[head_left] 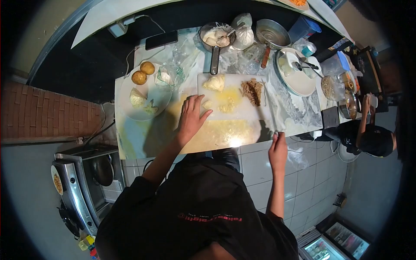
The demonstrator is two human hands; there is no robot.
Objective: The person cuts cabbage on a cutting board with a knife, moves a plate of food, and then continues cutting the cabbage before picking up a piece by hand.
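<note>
My left hand [190, 119] rests at the left edge of the white cutting board [242, 113], thumb apart from the fingers, beside a small pale-yellow piece [207, 105]. My right hand [278, 149] is closed at the table's front edge, around the handle end of what looks like a long knife [274, 110], its blurred blade pointing away along the board's right side. On the board lie a larger pale-yellow chunk [214, 82], chopped yellow bits [227, 104] and a pile of brown shreds [251, 92].
Left on the table, a plate [158, 112] holds pale chunks beside two brown round items [143, 73]. Behind are a pan [214, 63], a metal bowl [284, 40], bags and stacked plates [299, 89]. Another person [368, 134] is at the far right.
</note>
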